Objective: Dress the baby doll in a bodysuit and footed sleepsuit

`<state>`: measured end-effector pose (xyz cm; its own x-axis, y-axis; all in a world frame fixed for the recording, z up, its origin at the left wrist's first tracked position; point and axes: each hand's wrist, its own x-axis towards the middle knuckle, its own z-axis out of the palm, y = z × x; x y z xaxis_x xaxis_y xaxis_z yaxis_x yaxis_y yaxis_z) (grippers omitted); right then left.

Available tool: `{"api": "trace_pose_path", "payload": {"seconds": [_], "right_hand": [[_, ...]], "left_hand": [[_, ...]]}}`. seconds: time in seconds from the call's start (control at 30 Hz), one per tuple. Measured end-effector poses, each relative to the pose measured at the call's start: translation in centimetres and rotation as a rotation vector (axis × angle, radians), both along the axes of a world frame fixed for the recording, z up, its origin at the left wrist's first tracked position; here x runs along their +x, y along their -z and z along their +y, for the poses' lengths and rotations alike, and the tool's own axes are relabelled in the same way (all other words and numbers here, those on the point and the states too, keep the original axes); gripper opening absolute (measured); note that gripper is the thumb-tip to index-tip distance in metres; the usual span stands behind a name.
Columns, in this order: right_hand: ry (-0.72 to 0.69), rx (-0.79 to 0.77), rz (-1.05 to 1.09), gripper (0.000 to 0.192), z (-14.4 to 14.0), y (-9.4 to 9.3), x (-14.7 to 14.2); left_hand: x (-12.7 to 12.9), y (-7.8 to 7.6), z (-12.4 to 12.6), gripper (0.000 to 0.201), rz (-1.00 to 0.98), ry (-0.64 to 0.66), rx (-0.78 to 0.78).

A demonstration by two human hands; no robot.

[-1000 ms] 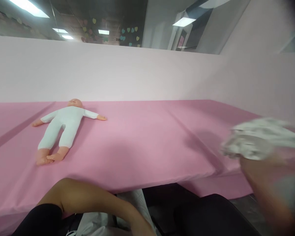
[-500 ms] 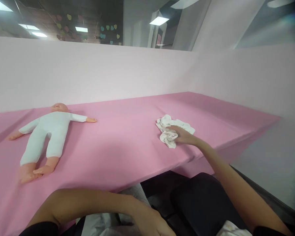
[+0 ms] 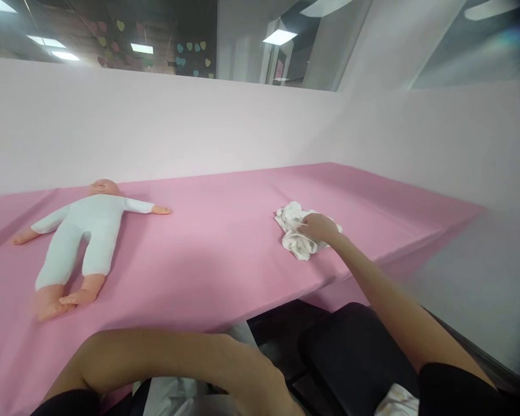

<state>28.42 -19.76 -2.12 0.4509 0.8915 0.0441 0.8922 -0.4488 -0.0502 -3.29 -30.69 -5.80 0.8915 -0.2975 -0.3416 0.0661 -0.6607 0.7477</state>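
Note:
Crumpled on the right part of the pink-covered table is a white cloth (image 3: 291, 215) with a small faint print; whether it is a garment I cannot make out. My right hand (image 3: 319, 226) reaches over it from the front right, its fingers bent down and closed on the folds, fingertips partly hidden. Low in the picture, my left hand (image 3: 266, 384) rests near my lap, its fingers hidden or cut off by the bottom edge. A baby doll (image 3: 96, 216) in a white suit lies on its back at the left, arms spread, out of reach of both hands.
The pink cover (image 3: 208, 242) has creases and hangs over the table's front edge. A black chair seat (image 3: 355, 346) stands below at the right, with a patterned white fabric (image 3: 397, 400) on it. White walls (image 3: 177, 127) with windows rise behind and at the right.
My right hand has shifted slightly right and up over the white cloth, its fingers now pointing down into the folds. My left hand and the doll look nearly the same.

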Motion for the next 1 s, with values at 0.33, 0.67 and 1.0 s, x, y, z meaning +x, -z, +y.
{"api": "trace_pose_path", "payload": {"seconds": [0.33,0.67,1.0], "right_hand": [[-0.187,1.011,0.229,0.012,5.2,-13.1,-9.8],[-0.848,1.154,1.241,0.026,8.9,-13.9,-22.9],[-1.140,0.693,1.277,0.060,7.3,-11.5,-27.2]], "left_hand": [[-7.1,-14.8,8.2,0.040,-0.649,-0.765,0.570],[-7.8,-16.1,18.4,0.043,-1.168,-1.345,0.611],[-8.7,-15.8,19.8,0.032,-1.233,-1.441,0.727]]}}
